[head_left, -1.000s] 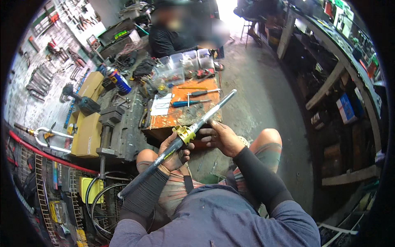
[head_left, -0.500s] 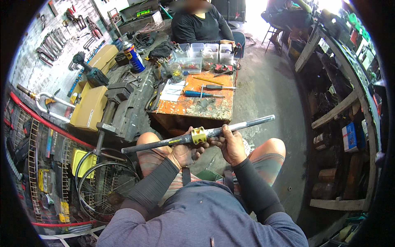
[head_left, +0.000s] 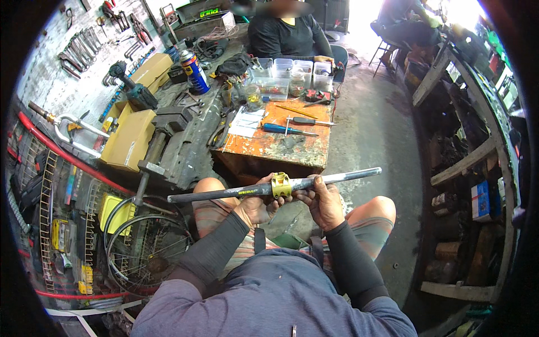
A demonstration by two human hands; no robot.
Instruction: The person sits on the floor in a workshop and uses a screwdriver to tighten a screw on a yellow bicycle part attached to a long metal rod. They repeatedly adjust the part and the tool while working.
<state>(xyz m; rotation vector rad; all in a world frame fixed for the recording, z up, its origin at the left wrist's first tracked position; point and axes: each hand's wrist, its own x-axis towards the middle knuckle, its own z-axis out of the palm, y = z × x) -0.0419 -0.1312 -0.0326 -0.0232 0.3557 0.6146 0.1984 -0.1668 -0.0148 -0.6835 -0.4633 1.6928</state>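
A dark bicycle handlebar (head_left: 219, 195) lies crosswise above my lap, its right end slightly higher in the picture and worn to bare metal. A yellow stem (head_left: 281, 185) with cut-outs sits around its middle. My left hand (head_left: 257, 209) is wrapped under the bar just left of the stem, fingers curled up beneath it. Right of the stem, my right hand (head_left: 324, 206) grips the bar, thumb on top and fingertips close to the yellow part. Some fingers are hidden behind the bar.
Ahead stands an orange worn table (head_left: 292, 151) with blue-handled screwdriver (head_left: 281, 129), pencil and clear bins (head_left: 273, 88). To the left are a bench vise (head_left: 168, 119), spray can (head_left: 195, 72) and bicycle wheel (head_left: 149, 253). Wooden shelving (head_left: 466, 160) runs along the right. A person (head_left: 286, 36) sits beyond the table.
The handlebar has turned a little, its right end lower and its left end slightly higher. Both hands keep their hold. The whole view has shifted, with the surroundings farther right in the picture.
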